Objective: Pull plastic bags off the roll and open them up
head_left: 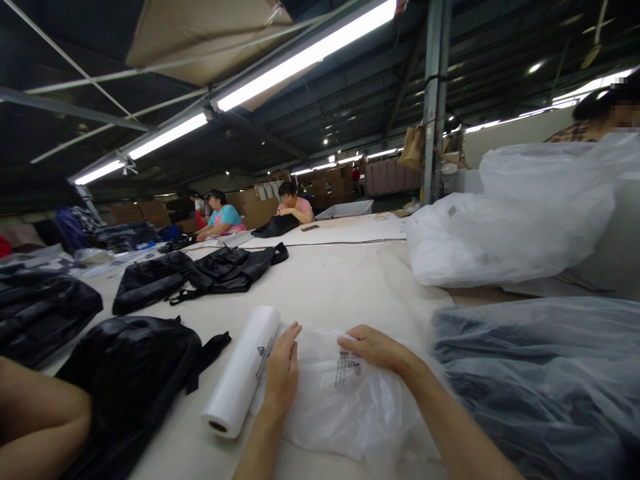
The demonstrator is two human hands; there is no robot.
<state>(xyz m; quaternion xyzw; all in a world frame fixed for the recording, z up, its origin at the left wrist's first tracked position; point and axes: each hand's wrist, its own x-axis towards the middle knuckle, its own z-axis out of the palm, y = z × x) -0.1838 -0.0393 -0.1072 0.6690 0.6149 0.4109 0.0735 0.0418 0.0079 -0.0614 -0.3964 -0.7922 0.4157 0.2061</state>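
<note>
A roll of clear plastic bags (pixel 243 373) lies slantwise on the pale covered table (pixel 345 287). From it a loose plastic bag (pixel 325 407) with small dark printing spreads out to the right. My left hand (pixel 283 367) rests on the plastic right beside the roll, its fingers stretched out. My right hand (pixel 375 345) is closed on the bag's upper part, thumb and fingers pinching the film near the print. The lower part of the bag lies crumpled between my forearms.
Black backpacks (pixel 145 360) lie to the left, beside another person's bare arm (pixel 40 413). Farther back are more black bags (pixel 225 267). Plastic-covered dark goods (pixel 540 373) and a big white plastic bundle (pixel 500 227) stand at right. Co-workers (pixel 297 207) sit across the table.
</note>
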